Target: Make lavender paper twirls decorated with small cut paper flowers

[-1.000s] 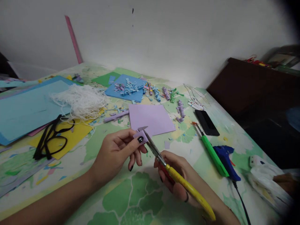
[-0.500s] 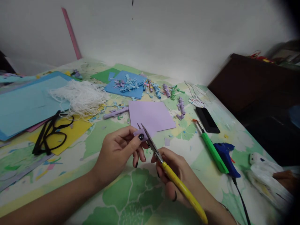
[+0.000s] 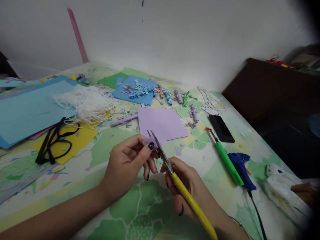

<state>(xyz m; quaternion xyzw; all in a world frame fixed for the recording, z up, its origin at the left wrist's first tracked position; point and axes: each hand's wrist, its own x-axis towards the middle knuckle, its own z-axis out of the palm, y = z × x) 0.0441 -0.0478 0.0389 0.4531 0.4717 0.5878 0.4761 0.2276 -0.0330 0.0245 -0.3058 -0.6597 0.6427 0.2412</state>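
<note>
Between the thumb and fingers of my left hand (image 3: 132, 158) is a small purple foam-like piece (image 3: 148, 142). My right hand (image 3: 186, 183) grips yellow-handled scissors (image 3: 163, 158), whose blades point away from me and are slightly apart. The blades lie at the right edge of the small piece; whether they are cutting into it I cannot tell. Just beyond both hands lies a larger purple sheet (image 3: 160, 121) on the table. A small purple square (image 3: 178, 151) rests to the right of the blades.
Black eyeglasses (image 3: 56, 141), white string (image 3: 86, 103) and light blue sheets (image 3: 32, 108) lie left. Blue sheet (image 3: 146, 99) with curled scraps is at the back. On the right are a phone (image 3: 221, 128), a green-handled tool (image 3: 227, 163), and a blue glue gun (image 3: 241, 168) with a cord.
The scissor handles have swung slightly left and closer together, with the right thumb moving left. My left hand still holds the purple piece in nearly the same place.
</note>
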